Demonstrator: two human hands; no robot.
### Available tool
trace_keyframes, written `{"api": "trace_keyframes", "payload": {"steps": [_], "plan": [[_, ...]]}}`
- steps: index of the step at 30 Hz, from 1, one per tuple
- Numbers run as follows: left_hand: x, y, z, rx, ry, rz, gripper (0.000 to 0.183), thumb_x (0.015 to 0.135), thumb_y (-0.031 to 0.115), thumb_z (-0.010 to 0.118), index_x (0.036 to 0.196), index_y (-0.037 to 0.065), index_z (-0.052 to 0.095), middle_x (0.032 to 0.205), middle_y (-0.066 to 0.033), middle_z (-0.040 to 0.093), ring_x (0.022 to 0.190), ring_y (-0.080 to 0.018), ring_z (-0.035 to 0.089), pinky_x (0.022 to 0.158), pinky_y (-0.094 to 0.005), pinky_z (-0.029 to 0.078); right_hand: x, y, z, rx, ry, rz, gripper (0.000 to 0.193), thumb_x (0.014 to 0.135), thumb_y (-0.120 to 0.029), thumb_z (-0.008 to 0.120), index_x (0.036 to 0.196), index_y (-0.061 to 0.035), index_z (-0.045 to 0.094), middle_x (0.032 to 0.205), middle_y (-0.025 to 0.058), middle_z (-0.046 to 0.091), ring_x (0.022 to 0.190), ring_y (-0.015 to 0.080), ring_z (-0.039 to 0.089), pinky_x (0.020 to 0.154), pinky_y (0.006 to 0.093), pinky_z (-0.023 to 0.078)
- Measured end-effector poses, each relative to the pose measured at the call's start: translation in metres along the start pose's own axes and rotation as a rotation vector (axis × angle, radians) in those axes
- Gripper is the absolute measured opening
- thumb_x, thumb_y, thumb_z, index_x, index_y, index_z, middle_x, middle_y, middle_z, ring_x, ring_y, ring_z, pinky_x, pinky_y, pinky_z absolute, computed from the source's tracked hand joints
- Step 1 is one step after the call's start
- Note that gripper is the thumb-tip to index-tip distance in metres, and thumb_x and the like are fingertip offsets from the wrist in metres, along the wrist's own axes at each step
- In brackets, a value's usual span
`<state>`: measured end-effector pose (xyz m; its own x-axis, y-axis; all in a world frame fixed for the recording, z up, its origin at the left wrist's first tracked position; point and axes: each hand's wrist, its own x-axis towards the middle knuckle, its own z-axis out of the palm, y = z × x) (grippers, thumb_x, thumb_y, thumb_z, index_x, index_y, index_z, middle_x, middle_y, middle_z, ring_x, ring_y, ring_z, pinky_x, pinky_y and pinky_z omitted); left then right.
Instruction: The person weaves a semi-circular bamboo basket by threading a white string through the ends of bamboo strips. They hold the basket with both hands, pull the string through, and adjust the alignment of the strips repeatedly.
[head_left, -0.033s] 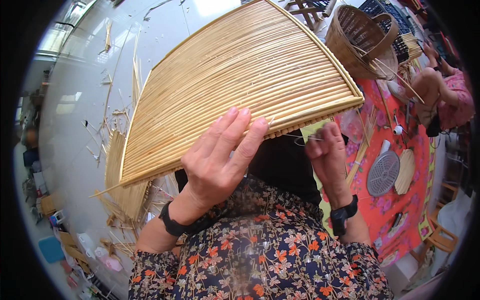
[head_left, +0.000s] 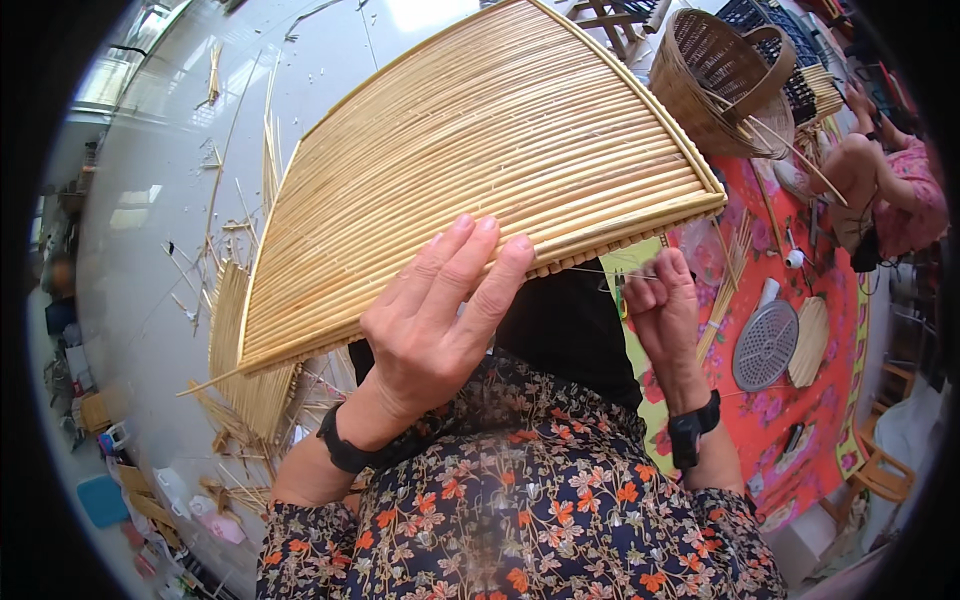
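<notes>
Your left hand [head_left: 435, 320] lies flat, fingers spread, on the lower edge of the fan-shaped bamboo panel [head_left: 470, 170], which is raised over your lap. Your right hand [head_left: 662, 300], grip closed, pinches a thin strand [head_left: 600, 271] just beside the panel's corner. A woven basket [head_left: 725, 80] stands beyond.

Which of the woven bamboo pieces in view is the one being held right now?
The large fan-shaped slat panel: the left hand presses its lower edge. The handled basket and small oval woven piece lie apart on the floor mat, untouched.
</notes>
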<state>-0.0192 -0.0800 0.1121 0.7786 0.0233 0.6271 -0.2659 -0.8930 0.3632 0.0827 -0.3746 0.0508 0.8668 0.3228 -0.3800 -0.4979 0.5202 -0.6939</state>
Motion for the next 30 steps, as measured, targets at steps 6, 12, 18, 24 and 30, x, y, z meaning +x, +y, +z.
{"api": "trace_keyframes", "payload": {"steps": [6,12,18,24,30], "plan": [[0.001,0.005,0.006,-0.065,0.027,-0.035,0.033,0.096,0.009,0.079,0.129,0.002,0.079,0.120,-0.0177,0.081,0.115,-0.0361,0.080,0.095,-0.0445,0.068,-0.015,-0.006,-0.019,-0.451,0.094,0.194,0.015,0.117,-0.019,0.061,0.107,-0.0085,0.061,0.081,0.0020,0.064,0.062,0.0101,0.060,0.057,0.0251,0.046],[-0.001,0.003,0.003,-0.069,0.031,-0.044,0.027,0.098,0.009,0.079,0.124,0.001,0.078,0.120,-0.0180,0.082,0.116,-0.0357,0.080,0.096,-0.0439,0.067,-0.017,-0.030,0.023,-0.949,-0.093,-0.117,0.008,0.114,-0.009,0.060,0.113,-0.0022,0.064,0.123,0.0146,0.078,0.067,0.0108,0.073,0.053,0.0216,0.052],[0.002,0.004,0.001,-0.076,0.001,-0.041,0.027,0.097,0.010,0.079,0.123,0.001,0.079,0.121,-0.0180,0.082,0.117,-0.0360,0.080,0.097,-0.0449,0.067,-0.032,-0.005,0.081,-0.940,-0.429,-0.141,0.002,0.109,-0.001,0.065,0.109,-0.0030,0.066,0.109,0.0134,0.079,0.088,0.0217,0.077,0.073,0.0312,0.059],[-0.002,0.006,0.003,-0.084,0.015,-0.052,0.028,0.095,0.009,0.081,0.123,0.004,0.081,0.122,-0.0174,0.082,0.117,-0.0356,0.080,0.096,-0.0455,0.067,-0.032,-0.009,0.076,-0.882,-0.491,-0.545,0.007,0.110,-0.010,0.068,0.107,-0.0038,0.064,0.083,0.0087,0.077,0.112,0.0343,0.074,0.089,0.0415,0.060],[-0.003,0.007,0.006,-0.099,0.022,-0.055,0.029,0.094,0.008,0.081,0.123,0.005,0.082,0.122,-0.0168,0.082,0.117,-0.0348,0.080,0.097,-0.0449,0.067,-0.035,-0.008,0.090,-0.384,-0.622,-0.179,0.011,0.112,-0.009,0.064,0.105,-0.0012,0.060,0.070,0.0052,0.063,0.084,0.0245,0.070,0.068,0.0372,0.057]]}}
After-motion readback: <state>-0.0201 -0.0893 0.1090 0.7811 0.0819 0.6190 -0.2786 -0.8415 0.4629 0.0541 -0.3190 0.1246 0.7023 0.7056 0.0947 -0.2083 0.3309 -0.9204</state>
